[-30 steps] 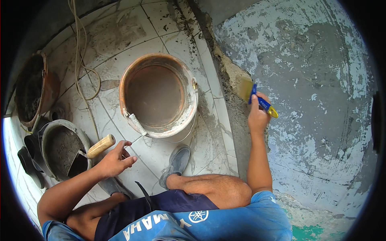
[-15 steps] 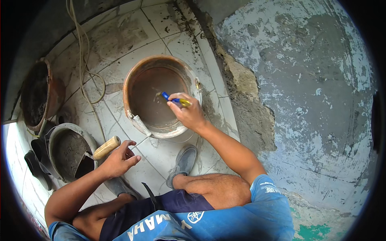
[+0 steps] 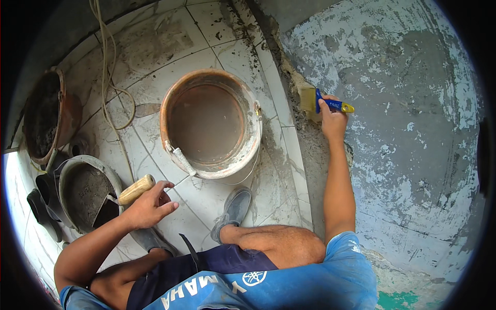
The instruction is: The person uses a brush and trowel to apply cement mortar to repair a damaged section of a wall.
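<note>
In my right hand (image 3: 335,121) is a paintbrush (image 3: 330,104) with a blue handle, yellow at its end. Its wide bristles are at the rough broken edge of plaster (image 3: 305,85) along the wall's foot. My left hand (image 3: 152,207) hangs with thumb and fingers apart, close beside the wooden handle of a trowel (image 3: 136,189). The trowel's dark blade dips toward a small bucket (image 3: 118,182) of grey mortar. Between my hands, farther off, stands an orange-rimmed bucket (image 3: 164,116) of murky brownish water, its wire bail hanging down.
A second orange bucket (image 3: 72,116) with dark mix stands far left. A pale cable (image 3: 106,77) loops over the dirty white tiles (image 3: 160,67). Dark footwear (image 3: 39,212) lies by the small bucket. The grey wall (image 3: 398,124) with flaking pale-blue paint rises on the right.
My right hand has lifted the paintbrush out of the bucket of water and moved right to the wall's broken edge. My left hand has hardly moved.
</note>
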The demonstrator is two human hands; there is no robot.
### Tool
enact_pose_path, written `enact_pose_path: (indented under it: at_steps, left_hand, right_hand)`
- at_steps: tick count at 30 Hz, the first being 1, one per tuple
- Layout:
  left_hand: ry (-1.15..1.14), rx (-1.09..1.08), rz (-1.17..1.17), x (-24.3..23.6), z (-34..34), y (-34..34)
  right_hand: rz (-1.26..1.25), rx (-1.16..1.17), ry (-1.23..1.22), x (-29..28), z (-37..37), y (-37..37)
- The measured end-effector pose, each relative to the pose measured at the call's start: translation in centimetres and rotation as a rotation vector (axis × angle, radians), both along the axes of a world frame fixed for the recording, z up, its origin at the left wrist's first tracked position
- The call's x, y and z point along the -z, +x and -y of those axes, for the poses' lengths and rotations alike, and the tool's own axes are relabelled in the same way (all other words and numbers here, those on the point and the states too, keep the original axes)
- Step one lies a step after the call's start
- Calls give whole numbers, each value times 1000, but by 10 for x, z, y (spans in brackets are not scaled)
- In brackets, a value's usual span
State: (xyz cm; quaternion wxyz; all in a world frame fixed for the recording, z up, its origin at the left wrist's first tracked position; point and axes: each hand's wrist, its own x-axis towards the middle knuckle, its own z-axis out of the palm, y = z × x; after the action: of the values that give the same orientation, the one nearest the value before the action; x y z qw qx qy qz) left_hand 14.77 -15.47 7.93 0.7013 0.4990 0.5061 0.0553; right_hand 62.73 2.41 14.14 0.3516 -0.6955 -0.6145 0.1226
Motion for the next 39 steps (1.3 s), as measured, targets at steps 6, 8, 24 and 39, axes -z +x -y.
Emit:
enact_pose_path:
  at_steps: [6, 8, 24, 39]
  left_hand:
    - [46, 313, 41, -7, 3, 1]
    - [28, 330, 33, -9, 2, 0]
    - [92, 464, 5, -15, -8, 12]
    - [111, 460, -36, -16, -8, 1]
  right_hand:
    - [564, -16, 218, -3, 15, 13]
    - [583, 5, 247, -10, 26, 2]
    - [-116, -569, -277, 90, 63, -175]
    - [-715, -93, -104, 25, 46, -110]
